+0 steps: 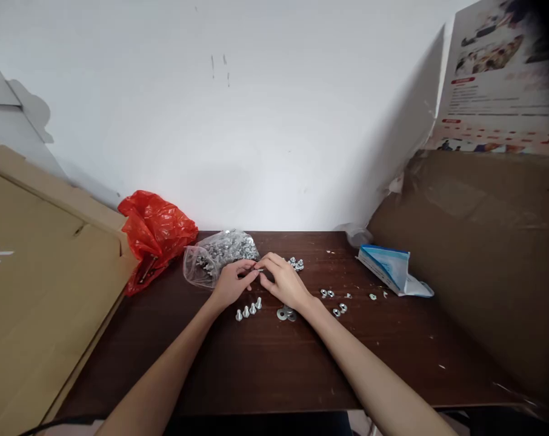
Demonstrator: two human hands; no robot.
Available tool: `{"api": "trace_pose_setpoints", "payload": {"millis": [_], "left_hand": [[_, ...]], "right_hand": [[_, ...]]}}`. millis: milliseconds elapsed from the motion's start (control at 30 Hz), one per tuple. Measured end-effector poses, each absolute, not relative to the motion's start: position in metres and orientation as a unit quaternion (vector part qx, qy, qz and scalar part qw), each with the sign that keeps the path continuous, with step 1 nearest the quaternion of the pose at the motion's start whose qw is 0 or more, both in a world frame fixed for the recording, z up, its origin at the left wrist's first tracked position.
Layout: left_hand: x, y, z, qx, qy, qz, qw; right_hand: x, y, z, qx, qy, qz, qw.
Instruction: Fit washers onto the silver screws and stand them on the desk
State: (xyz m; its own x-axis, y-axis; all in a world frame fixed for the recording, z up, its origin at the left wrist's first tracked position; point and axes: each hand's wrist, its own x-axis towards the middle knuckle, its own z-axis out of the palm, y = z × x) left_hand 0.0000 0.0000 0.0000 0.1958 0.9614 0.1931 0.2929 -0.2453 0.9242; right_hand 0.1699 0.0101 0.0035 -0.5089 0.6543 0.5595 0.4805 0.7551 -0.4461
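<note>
My left hand and my right hand meet above the middle of the dark table, fingertips pinched around a small metal piece mostly hidden between them. Just behind my left hand lies a clear plastic bag full of metal hardware. In front of the hands, several bolts stand in a slanting row. Flat washers lie beside my right wrist. Another small group of bolts is behind my right hand.
Several nuts are scattered right of my right forearm on the table. A red plastic bag sits at the back left, by a cardboard box. A blue and white packet lies at right, beside a large brown box.
</note>
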Motion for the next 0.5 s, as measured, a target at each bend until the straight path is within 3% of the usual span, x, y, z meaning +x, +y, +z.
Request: {"api": "trace_pose_setpoints", "payload": {"millis": [200,500], "left_hand": [[0.0019,-0.0015,-0.0004,0.667,0.470,0.419,0.398],[0.0023,-0.0057,0.0001,0.707,0.501,0.419,0.271]], "right_hand": [[0.1700,0.0084,0.0033,-0.329,-0.855,0.137,0.376],[0.1664,0.0095,0.0005,-0.322,-0.806,0.241,0.435]]}}
